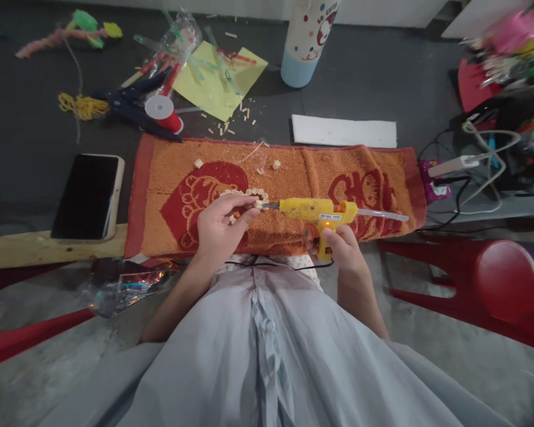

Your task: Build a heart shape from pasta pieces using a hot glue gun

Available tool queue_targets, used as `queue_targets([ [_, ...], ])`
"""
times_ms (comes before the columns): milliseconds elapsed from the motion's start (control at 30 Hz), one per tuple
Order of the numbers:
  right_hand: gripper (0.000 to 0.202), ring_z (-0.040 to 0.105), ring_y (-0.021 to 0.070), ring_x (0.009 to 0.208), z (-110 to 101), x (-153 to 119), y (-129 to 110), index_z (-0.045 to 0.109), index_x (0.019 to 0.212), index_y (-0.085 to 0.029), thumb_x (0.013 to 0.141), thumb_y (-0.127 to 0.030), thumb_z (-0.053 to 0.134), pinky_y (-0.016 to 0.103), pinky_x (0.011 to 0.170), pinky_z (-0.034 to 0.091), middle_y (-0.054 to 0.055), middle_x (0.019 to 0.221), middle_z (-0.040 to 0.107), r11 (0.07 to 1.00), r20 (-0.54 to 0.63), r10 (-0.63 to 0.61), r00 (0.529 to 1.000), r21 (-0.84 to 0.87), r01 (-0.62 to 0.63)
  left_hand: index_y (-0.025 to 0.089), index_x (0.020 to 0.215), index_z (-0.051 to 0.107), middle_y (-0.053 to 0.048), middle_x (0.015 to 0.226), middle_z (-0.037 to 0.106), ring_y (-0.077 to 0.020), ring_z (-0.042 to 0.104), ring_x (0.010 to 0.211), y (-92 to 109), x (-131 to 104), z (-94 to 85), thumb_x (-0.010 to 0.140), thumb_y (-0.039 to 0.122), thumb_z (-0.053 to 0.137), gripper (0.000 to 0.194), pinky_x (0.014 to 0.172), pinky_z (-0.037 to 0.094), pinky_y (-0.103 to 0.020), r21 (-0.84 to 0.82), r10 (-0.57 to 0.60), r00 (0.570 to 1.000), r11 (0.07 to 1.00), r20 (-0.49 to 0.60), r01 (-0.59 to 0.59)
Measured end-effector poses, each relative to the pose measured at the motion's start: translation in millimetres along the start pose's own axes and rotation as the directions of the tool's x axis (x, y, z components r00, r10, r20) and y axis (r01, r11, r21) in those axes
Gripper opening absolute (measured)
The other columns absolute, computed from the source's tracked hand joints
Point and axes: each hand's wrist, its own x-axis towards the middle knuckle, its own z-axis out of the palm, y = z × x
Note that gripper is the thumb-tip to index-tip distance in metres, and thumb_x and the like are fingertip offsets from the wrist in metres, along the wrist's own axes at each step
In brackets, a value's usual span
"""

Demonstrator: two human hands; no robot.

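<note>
My right hand point(343, 246) grips a yellow hot glue gun point(309, 210) by its handle, with a clear glue stick point(382, 214) poking out the back and a small orange light lit. Its metal nozzle points left, at a small cream-coloured piece point(258, 204) pinched between the thumb and fingers of my left hand point(225, 222). The nozzle meets or almost meets that piece. Just behind my left fingers, a curved chain of little cream pieces point(260, 193) shows over the towel; my hand hides part of it.
An orange towel point(289, 172) lies under my hands. Beyond it are a white strip point(345, 131), a tumbler point(307, 47), yellow paper point(196, 89), a red ribbon spool point(164, 112) and dark-handled pliers point(129, 104). A phone point(88, 197) lies left; cables point(485, 148) and red stools point(467, 267) are right.
</note>
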Motion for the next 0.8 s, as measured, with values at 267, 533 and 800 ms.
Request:
queue_targets([
  [267,0.046,0.052,0.0149,0.049,-0.1,-0.7,-1.4,0.059,0.071,-0.022,0.081,-0.066,0.061,0.029,0.041,0.042,0.003,0.061,0.058,1.000,-0.009,-0.001,1.000,0.005,0.001,0.021,0.092,0.076,-0.003,0.088,0.075,-0.0117,0.069,0.079,0.4,-0.2,-1.2,0.081,0.037,0.076,0.019,0.075,0.058,-0.024,-0.010,0.032,0.999,0.999,0.005,-0.032],
  [533,0.050,0.051,0.0152,0.049,4.6,-0.9,-8.7,0.056,0.068,-0.023,0.075,-0.072,0.063,0.030,0.041,0.046,0.001,0.059,0.056,0.999,-0.030,0.037,0.999,-0.024,-0.037,0.020,0.090,0.076,-0.005,0.089,0.076,-0.0126,0.069,0.080,2.5,0.3,-1.0,0.081,0.044,0.075,0.026,0.077,0.058,-0.025,0.025,0.006,1.000,1.000,-0.001,-0.006],
  [800,0.046,0.051,0.0156,0.051,2.0,-2.6,-4.5,0.058,0.070,-0.023,0.079,-0.068,0.062,0.030,0.042,0.045,0.002,0.061,0.056,1.000,-0.009,0.023,1.000,-0.004,-0.023,0.021,0.088,0.076,-0.004,0.088,0.075,-0.0117,0.069,0.078,3.6,0.4,-0.6,0.080,0.042,0.076,0.023,0.075,0.058,-0.024,-0.002,0.017,1.000,1.000,-0.012,-0.017],
])
